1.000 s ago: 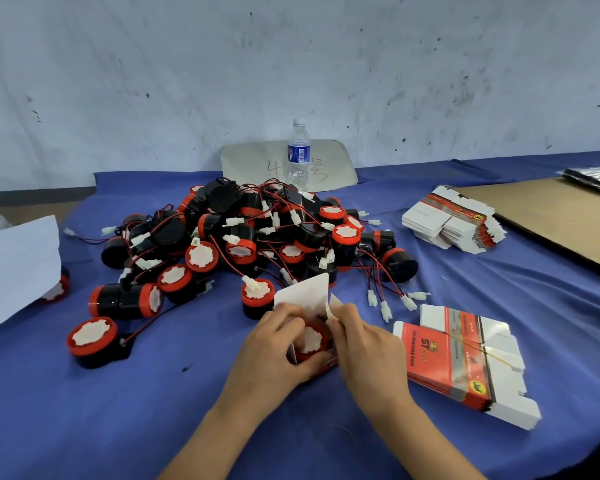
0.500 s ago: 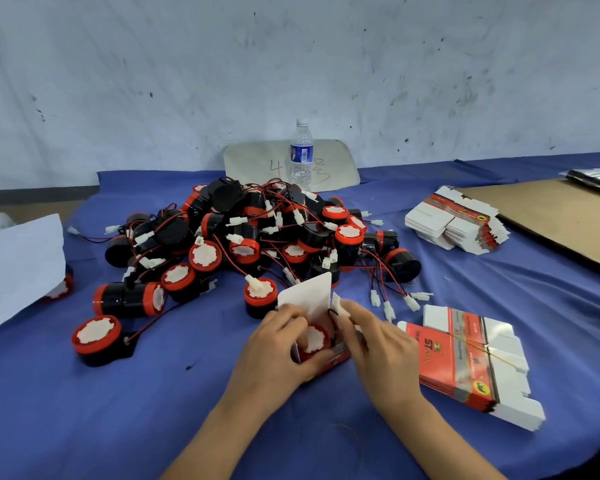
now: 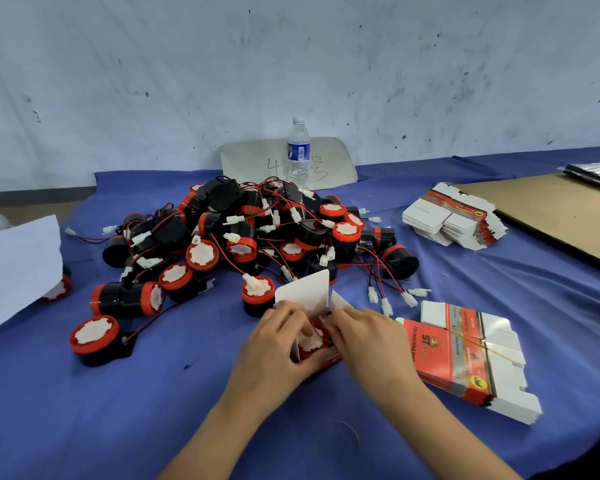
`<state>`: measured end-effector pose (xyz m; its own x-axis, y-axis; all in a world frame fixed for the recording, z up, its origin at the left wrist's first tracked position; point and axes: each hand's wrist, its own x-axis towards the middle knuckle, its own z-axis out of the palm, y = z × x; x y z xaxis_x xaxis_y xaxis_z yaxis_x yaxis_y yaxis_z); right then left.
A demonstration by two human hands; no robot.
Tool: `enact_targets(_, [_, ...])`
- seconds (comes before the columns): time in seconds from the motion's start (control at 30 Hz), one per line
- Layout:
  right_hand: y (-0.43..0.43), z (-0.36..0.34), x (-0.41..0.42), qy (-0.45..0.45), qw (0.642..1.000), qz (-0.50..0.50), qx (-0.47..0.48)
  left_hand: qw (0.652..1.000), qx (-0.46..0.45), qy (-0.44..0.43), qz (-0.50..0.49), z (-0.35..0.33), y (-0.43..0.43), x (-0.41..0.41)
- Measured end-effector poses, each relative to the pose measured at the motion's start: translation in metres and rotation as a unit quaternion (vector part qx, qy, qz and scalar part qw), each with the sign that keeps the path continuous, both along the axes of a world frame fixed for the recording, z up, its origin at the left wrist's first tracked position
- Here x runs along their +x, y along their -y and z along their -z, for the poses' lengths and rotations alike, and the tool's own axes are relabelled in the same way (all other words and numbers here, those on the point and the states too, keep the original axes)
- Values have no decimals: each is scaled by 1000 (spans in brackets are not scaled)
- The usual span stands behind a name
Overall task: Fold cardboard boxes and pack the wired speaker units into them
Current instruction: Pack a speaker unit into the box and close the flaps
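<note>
surface point(image 3: 187, 393): blue cloth, carrying everything; the work sits near, at the middle.
pile point(image 3: 257, 233): red and black units with tangled leads, just beyond the hands. Best to keep the box clear of it so no stray lead snags.
flat boxes point(image 3: 458, 355): banded stack just right of the hands, ready for the next fold.
left grip point(image 3: 274, 348): fingers curled round the box's left side, steadying it on the surface. It should hold firm without squeezing the walls out of square.
right grip point(image 3: 364, 337): fingertips at the box mouth; I cannot tell whether they pinch something or only press.
box point(image 3: 326, 358): between the 2 hands, mouth facing up and away, white lid point(image 3: 305, 292) standing open.
unit point(image 3: 310, 341): 1, seated inside the box, white face showing.
step: likely tucking the lead and closing. The lead should be pushed fully below the rim, then the side flaps folded in before the lid, so nothing gets pinched.
</note>
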<state>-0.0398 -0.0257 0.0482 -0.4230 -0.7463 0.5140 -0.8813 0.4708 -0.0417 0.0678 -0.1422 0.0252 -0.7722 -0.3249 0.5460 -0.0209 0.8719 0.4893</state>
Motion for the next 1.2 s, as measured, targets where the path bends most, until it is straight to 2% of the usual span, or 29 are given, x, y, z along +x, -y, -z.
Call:
enact_targets(0.1, [10, -13, 2, 0, 991, 51, 121, 1000, 3, 0, 4, -1, 0, -1])
enact_targets(0.17, [12, -18, 0, 47, 982, 50, 174, 1000, 0, 0, 10, -1, 0, -1])
enact_targets(0.3, [7, -26, -3, 107, 972, 2, 207, 1000, 10, 11, 14, -4, -1, 1])
enact_targets(0.37, [1, -20, -7, 152, 971, -25, 181, 1000, 12, 17, 11, -4, -1, 1])
enact_targets(0.47, [-5, -4, -8, 191, 978, -25, 85, 1000, -3, 17, 6, -4, -1, 0])
enact_targets(0.63, [-1, 11, -2, 205, 977, -8, -52, 1000, 8, 11, 16, -4, -2, 1])
enact_targets(0.7, [2, 15, 6, 269, 951, -3, -151, 1000, 9, 6, 16, -2, -3, 1])
enact_targets(0.8, [5, 19, 10, 365, 883, -33, -295, 1000, 12, -2, 13, -2, -3, 0])
enact_targets(0.93, [8, 20, 8, 552, 747, -54, -367, 999, 31, 0, 22, 3, -2, -1])
enact_targets(0.97, [9, 22, 7, 573, 729, -51, -371, 999, 44, 11, 20, 5, -2, -1])
enact_targets(1.07, [13, 23, 1, 594, 730, -25, -337, 995, 93, 31, 34, 9, -3, -3])
enact_targets(1.2, [15, 15, -10, 620, 749, 5, -235, 993, 88, 61, 55, 13, -2, -4])
